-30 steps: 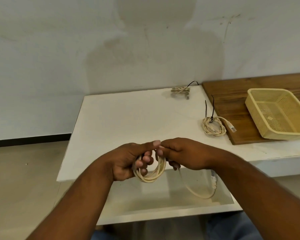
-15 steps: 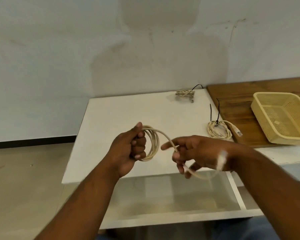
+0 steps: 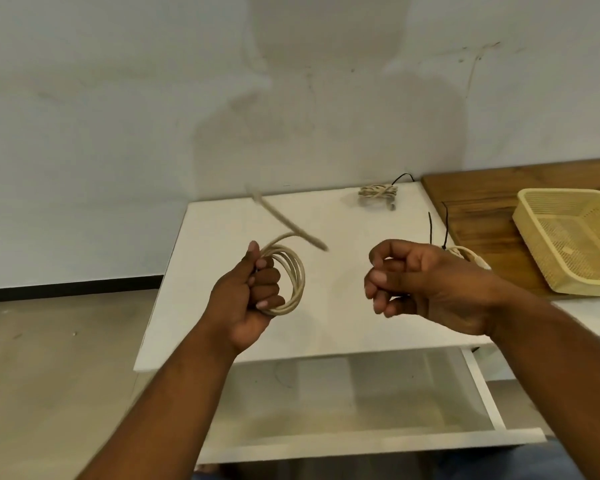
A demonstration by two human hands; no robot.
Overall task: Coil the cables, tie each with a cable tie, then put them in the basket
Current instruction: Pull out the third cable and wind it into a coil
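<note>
Three cables (head view): I count one held coil (image 3: 297, 275), one far bundle (image 3: 376, 192) and one right coil (image 3: 465, 252), all beige.
Left hand (image 3: 253, 296): fingers curled round the near-left side of the held coil, thumb laid along its top; it holds the coil upright above the white table (image 3: 343, 323).
Loose tail (image 3: 284, 220): the free end of the held coil, rising to the far left from the top of the loops; blurred, so I cannot make out its plug.
Right hand (image 3: 426, 289): held in the air to the right of the held coil and apart from it, fingers curled in toward the palm; I see nothing in them.
Far bundle: lies at the far edge of the white table, with a black strand curling out on its right.
Right coil: lies at the table's right edge, just beside the wooden board (image 3: 482, 216), mostly hidden behind the right hand.
Black ties (image 3: 445, 230): two thin strips standing up from the right coil.
Basket (image 3: 534, 252): yellow mesh, on the wooden board at the far right, tilted; I see no cable in it.
Lower shelf (image 3: 343, 393): white, under the near edge of the table.
</note>
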